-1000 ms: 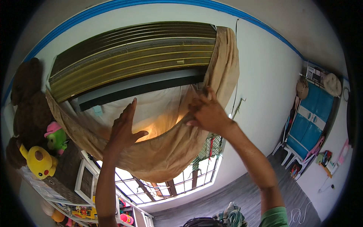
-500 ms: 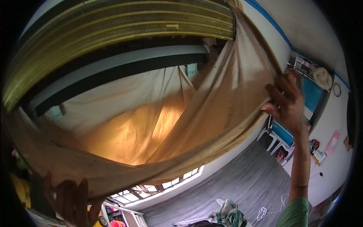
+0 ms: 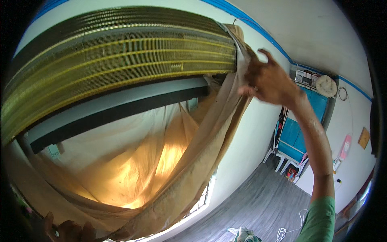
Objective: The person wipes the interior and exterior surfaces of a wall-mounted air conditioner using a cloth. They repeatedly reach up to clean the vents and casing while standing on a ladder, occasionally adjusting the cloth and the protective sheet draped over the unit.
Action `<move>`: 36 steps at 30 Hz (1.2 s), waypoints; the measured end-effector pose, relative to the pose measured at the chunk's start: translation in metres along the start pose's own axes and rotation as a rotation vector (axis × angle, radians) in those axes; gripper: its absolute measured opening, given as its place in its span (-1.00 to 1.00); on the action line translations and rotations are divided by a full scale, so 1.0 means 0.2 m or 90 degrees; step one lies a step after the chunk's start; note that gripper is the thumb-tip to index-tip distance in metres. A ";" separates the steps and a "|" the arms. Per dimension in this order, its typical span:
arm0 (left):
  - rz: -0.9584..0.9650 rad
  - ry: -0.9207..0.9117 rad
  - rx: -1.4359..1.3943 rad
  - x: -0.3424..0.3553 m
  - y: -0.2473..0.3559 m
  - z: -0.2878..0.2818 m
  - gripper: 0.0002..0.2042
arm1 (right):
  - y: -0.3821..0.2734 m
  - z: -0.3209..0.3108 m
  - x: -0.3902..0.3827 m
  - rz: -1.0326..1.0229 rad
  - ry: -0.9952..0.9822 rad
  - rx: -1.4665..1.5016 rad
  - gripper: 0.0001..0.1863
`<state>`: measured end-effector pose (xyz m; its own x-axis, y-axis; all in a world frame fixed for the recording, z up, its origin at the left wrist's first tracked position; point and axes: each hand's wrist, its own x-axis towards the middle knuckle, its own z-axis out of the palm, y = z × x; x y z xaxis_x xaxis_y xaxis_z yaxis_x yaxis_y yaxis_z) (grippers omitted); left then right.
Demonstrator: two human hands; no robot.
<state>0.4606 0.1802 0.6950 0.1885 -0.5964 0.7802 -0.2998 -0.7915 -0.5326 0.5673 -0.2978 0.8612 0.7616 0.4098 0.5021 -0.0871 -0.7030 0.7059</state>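
Note:
A wall-mounted air conditioner with its casing off shows a long finned coil [image 3: 133, 52] with yellowish ridges. Below the coil runs a grey and black strip [image 3: 121, 107]. A large tan cloth cleaning cover [image 3: 193, 149] hangs around the unit like a deep bag, its inside glowing orange toward the bottom. At the coil's right end, my right hand [image 3: 272, 80] has its thumb and fingers closed on the cover's edge, one finger raised. My left hand [image 3: 70, 230], cut by the lower edge, curls its fingers over the cover's lower left rim.
White wall with blue trim surrounds the unit. To the right stand a blue cabinet [image 3: 314, 107] with a rolled cream bundle [image 3: 325, 86] on top and white plastic chairs [image 3: 284, 161]. A white cable [image 3: 281, 234] and green cloth [image 3: 244, 234] lie on the grey floor [image 3: 246, 201].
My right hand has moved up and left along the cover's edge to the coil's right end, drawing the right side of the cover inward. The view has tilted up; my left hand sits lower.

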 end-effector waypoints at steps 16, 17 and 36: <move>0.064 -0.222 -0.112 0.06 0.03 -0.01 -0.86 | 0.22 0.53 0.03 0.270 -0.099 -0.103 -0.57; 0.080 -0.193 -0.107 0.03 0.04 -0.02 -0.91 | 0.15 0.52 0.02 0.214 -0.118 -0.103 -0.59; -0.080 -0.191 -0.057 -0.35 0.02 0.02 -0.57 | -0.44 0.31 -0.27 -0.076 0.009 0.196 -0.17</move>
<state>0.4503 0.2169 0.6371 0.4922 -0.5184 0.6993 -0.3352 -0.8542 -0.3974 0.5743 -0.2936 0.7412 0.7457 0.5062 0.4332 0.2020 -0.7914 0.5769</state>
